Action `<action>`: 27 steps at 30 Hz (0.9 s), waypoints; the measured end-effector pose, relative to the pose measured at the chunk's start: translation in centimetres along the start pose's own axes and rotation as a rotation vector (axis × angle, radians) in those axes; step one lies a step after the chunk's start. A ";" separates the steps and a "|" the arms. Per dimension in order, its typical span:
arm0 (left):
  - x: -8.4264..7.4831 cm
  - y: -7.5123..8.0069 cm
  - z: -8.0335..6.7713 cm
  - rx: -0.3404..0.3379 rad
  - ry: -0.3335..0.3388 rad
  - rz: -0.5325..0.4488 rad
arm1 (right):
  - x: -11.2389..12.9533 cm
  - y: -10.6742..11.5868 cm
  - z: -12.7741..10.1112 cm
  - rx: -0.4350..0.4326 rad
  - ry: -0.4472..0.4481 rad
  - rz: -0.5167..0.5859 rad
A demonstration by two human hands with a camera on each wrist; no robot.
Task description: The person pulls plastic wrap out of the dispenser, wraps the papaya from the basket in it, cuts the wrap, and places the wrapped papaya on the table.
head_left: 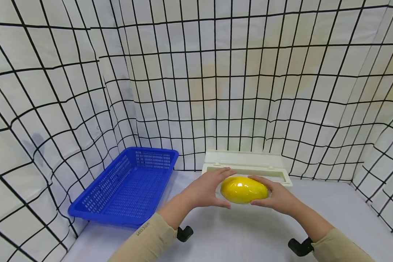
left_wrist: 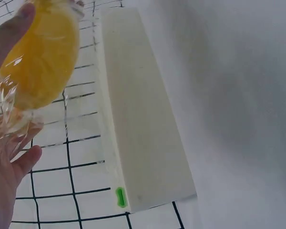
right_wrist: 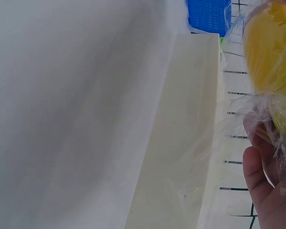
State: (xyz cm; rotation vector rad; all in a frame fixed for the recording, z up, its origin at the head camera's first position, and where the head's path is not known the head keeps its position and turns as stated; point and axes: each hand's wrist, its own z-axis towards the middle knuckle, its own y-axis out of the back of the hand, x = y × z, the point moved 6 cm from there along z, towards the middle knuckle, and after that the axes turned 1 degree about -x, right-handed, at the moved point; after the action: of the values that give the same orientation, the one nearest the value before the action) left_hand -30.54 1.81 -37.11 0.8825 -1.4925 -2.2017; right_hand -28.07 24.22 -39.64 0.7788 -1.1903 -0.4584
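A glossy yellow mango-shaped fruit [head_left: 243, 190], wrapped in clear plastic film, is held up lengthwise between both hands over the white table. My left hand [head_left: 209, 187] spreads thumb and fingers around its left end. The right hand [head_left: 276, 196] grips the other end between thumb and fingers. Crinkled film [right_wrist: 271, 107] bunches at the right hand's fingers, and more film [left_wrist: 9, 102] gathers by the left palm. Just behind the fruit stands a long white box [head_left: 286, 176] with its lid [head_left: 242, 157] raised; a small green piece [left_wrist: 121, 197] sits near one end.
A blue slotted basket [head_left: 122, 220] stands on the table [head_left: 245, 236] at the left. White walls with black grid netting [head_left: 235, 76] enclose the back and sides. Black curved pieces [head_left: 185, 233] show at both sleeve cuffs.
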 end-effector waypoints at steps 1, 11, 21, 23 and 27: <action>-0.4 -0.2 0.1 -0.006 -0.039 0.054 | 0.0 0.0 0.0 0.000 0.001 0.002; -1.3 -1.4 0.7 -0.076 -0.144 0.150 | -0.1 0.3 0.2 -0.002 -0.004 0.033; -0.5 -1.5 0.6 -0.078 -0.063 0.018 | -0.7 1.1 0.3 0.010 -0.075 0.018; -0.4 -1.4 0.7 -0.085 -0.054 0.006 | -1.0 1.7 0.3 -0.019 -0.051 0.001; -0.3 -1.2 0.8 -0.094 -0.044 -0.009 | -0.4 2.6 -0.1 -0.109 0.030 -0.019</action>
State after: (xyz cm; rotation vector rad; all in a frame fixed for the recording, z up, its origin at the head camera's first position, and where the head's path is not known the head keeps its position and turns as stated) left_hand -30.81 3.02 -37.92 0.8179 -1.3937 -2.2915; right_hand -28.29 26.27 -37.99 0.7011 -1.1216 -0.5215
